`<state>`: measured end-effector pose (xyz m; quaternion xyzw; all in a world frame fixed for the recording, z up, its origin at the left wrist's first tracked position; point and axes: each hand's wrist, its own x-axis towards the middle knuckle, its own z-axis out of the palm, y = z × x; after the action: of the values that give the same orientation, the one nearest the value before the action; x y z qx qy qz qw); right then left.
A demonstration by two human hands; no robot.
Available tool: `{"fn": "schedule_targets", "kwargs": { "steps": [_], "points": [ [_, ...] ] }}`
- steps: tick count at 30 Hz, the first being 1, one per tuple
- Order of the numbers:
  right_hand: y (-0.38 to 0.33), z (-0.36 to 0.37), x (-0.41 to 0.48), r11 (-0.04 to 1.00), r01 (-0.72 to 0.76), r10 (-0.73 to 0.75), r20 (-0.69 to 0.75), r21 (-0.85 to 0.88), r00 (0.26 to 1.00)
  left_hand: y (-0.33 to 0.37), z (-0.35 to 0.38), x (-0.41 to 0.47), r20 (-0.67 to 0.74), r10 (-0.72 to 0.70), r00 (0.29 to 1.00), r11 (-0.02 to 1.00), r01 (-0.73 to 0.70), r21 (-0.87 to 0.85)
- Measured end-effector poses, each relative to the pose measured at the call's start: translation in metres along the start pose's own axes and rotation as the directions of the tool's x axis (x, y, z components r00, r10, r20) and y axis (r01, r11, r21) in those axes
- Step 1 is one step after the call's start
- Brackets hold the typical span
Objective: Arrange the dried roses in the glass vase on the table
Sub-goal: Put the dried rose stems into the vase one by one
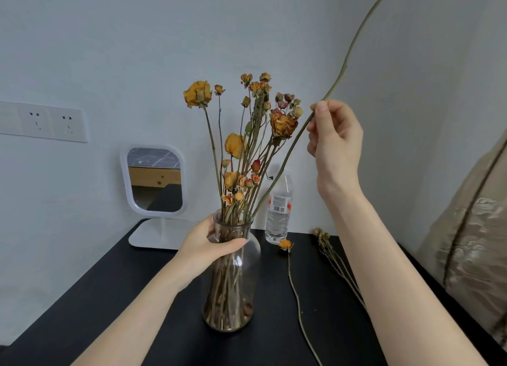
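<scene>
On the desk [109, 297], the left grip [208, 247] curls round the vase [253, 253] neck, steadying slick glass. Above, the right grip [334, 140] pinches a long stem [277, 170] mid-length, its foot at the vase mouth. It is probably light and brittle: hold stems, never the crumbly roses [282, 124].

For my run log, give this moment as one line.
left hand: grips vase | right hand: pinches stem, lower end in vase | table: rose, sprig lying loose

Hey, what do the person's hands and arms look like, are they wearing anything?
Nothing worn shows. The left hand and right hand bear no gloves, rings, watch or bracelet; both forearms are uncovered, no sleeve in view. Nails look short, unpainted.
</scene>
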<state>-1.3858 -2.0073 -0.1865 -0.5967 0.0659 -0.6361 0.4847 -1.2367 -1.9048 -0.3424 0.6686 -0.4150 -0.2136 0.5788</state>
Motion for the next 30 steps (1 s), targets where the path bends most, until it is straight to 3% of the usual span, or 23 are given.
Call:
{"fn": "schedule_targets", "kwargs": {
  "steps": [8,15,22,26,30],
  "points": [
    [0.003,0.01,-0.003,1.0,-0.001,0.001,0.049,0.008,0.999,0.006,-0.011,0.004,0.189,-0.061,0.98,0.997,0.069,-0.038],
    [0.011,0.012,-0.013,0.974,0.001,0.027,0.121,-0.228,0.992,0.005,-0.012,0.004,0.231,-0.057,0.971,0.996,0.072,-0.06],
    [0.015,0.017,-0.018,0.788,0.082,0.054,0.201,-0.61,0.978,0.003,-0.012,0.003,0.221,-0.057,0.974,0.995,0.073,-0.066],
    [0.02,0.018,-0.027,0.697,0.088,0.139,0.255,-0.712,0.957,0.003,-0.012,0.001,0.225,-0.048,0.973,0.995,0.066,-0.073],
    [0.025,0.016,-0.038,0.682,0.074,0.231,0.311,-0.728,0.922,0.002,-0.01,0.002,0.207,-0.045,0.977,0.995,0.063,-0.081]
  ]
}}
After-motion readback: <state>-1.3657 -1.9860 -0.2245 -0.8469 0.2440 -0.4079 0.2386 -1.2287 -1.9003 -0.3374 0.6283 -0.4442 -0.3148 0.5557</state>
